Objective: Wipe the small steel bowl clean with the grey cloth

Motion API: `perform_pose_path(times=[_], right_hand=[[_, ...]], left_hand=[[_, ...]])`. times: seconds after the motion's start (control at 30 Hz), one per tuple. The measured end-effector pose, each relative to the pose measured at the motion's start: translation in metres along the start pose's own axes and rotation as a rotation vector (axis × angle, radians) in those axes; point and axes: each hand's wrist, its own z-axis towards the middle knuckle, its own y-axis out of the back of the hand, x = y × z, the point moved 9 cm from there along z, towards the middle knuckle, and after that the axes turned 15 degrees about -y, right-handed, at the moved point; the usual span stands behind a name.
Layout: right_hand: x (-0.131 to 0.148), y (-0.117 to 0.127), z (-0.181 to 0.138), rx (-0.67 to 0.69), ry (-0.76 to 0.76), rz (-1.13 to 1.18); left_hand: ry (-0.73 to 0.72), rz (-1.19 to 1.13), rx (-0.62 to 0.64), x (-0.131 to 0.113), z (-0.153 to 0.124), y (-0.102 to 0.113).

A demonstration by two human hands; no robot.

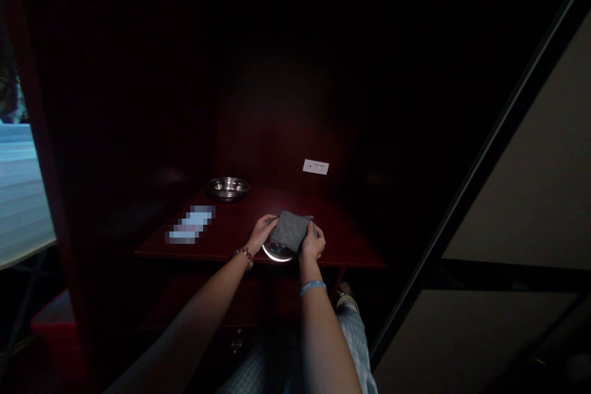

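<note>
Both my hands work at the front edge of a dark red table (221, 240). My left hand (261, 234) grips the left side of a grey cloth (290, 229) and the round metal dish (276, 251) under it. My right hand (313, 244) is closed on the cloth's right side, pressing it over the dish. Only the dish's shiny lower rim shows beneath the cloth. A beaded bracelet is on my left wrist, a light blue band on my right.
A second metal dish (228, 188) sits at the table's back left. A blurred flat item (190, 225) lies on the left. A white socket plate (316, 167) is on the dark back panel. A dark-framed sliding panel (508, 197) stands to the right.
</note>
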Motion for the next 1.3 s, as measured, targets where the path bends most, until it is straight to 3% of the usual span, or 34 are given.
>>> perform_pose_path(times=[0.2,0.4,0.6,0.8,0.93,1.0,1.07,1.17,1.3], right_hand=[[-0.006,-0.012,0.011,0.104,0.008,0.2],[0.002,-0.015,0.005,0.141,0.068,0.189],[0.015,-0.006,-0.008,0.094,0.079,0.03],[0.007,-0.004,-0.004,0.062,0.058,-0.143],[0.019,0.008,-0.016,-0.077,0.121,-0.309],[0.038,0.017,-0.033,-0.145,0.223,-0.307],[0.065,0.017,-0.059,-0.109,0.453,-0.276],[0.088,-0.003,-0.098,0.116,0.792,-0.322],[0.076,-0.034,-0.12,0.386,0.992,-0.501]], left_hand=[[-0.002,-0.012,0.001,-0.004,-0.001,-0.002],[0.006,-0.042,0.012,-0.001,-0.001,-0.003],[0.032,-0.063,0.017,0.004,-0.002,-0.004],[0.026,-0.074,0.033,0.001,-0.003,-0.006],[0.044,-0.072,0.036,0.002,-0.003,-0.007],[0.048,-0.078,0.031,0.003,-0.002,-0.008],[0.053,-0.087,0.016,0.005,-0.002,-0.006],[0.051,-0.097,-0.024,0.005,-0.002,-0.003],[0.021,-0.07,-0.061,0.002,-0.001,0.002]])
